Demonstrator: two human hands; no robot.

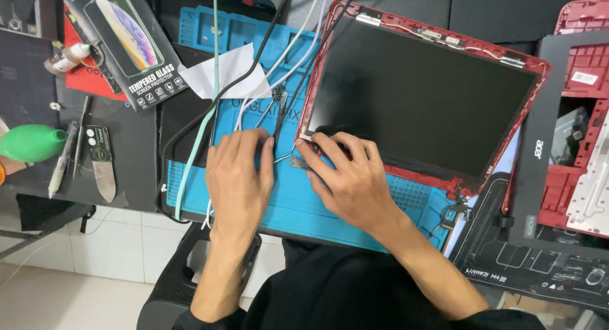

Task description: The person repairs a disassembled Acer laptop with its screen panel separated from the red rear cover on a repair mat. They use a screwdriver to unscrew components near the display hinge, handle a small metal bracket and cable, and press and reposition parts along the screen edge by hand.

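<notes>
Laptop screen panel [425, 92], dark, in a red lid shell, tilted across the blue repair mat [298, 203]. Right hand [352, 181]: fingers pinched on the small metal hinge bracket [299, 161] at the panel's lower-left corner. Left hand [238, 178]: flat on the mat, fingertips pressing the thin wires [274, 124] just beside that bracket.

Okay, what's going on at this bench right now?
A person works with both bare hands at the lower left corner of a red-framed laptop screen panel, which lies on a blue silicone repair mat. The left hand rests flat on the mat by a small metal hinge bracket; the right hand pinches at that corner. Black and white cables trail across the mat.
</notes>
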